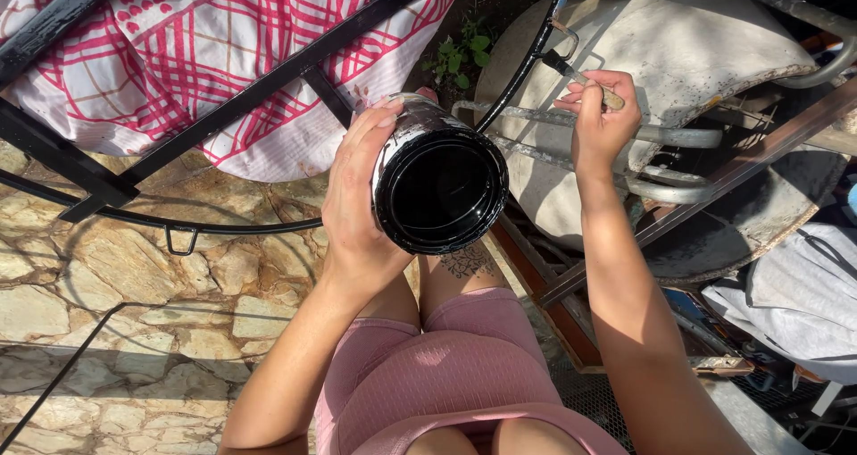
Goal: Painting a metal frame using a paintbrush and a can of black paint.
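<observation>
Head view, left hand (357, 207) grip round black paint can (439, 185), right hand (602, 114) pinching brush (585, 78) (on black frame (268, 80))

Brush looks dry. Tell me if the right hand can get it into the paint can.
Probably yes: the right hand holds the brush beside the can, whose open mouth, tilted up in the left hand, is uncovered.

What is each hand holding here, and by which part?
Left hand grips the black paint can around its side wall. Right hand pinches a paintbrush by its wooden handle.
</observation>
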